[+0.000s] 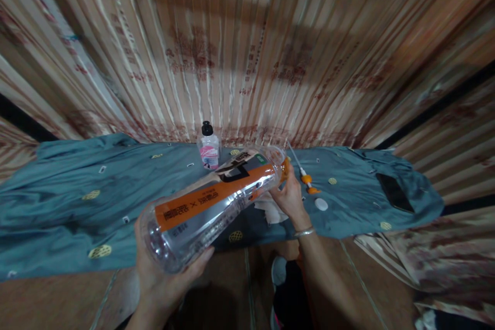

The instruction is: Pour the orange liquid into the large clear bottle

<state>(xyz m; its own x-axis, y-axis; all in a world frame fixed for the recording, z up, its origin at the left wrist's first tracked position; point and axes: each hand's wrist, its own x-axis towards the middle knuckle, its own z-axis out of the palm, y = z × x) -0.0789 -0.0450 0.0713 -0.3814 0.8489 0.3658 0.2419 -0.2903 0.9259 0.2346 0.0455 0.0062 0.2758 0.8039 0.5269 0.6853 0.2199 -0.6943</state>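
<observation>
I hold a large clear plastic bottle (209,203) with an orange and black label, tilted on its side above the table. My left hand (162,273) cups its base, near me. My right hand (288,196), with a bracelet on the wrist, grips the bottle's neck end, which points away and to the right. A white cloth or tissue (270,209) lies under the bottle next to my right hand.
A blue-green patterned cloth (69,201) covers the table. On it stand a small clear pump bottle with a black cap (209,147), an orange pump head with its tube (305,175), a white round lid (320,204) and a dark phone (394,192). Striped curtains hang behind.
</observation>
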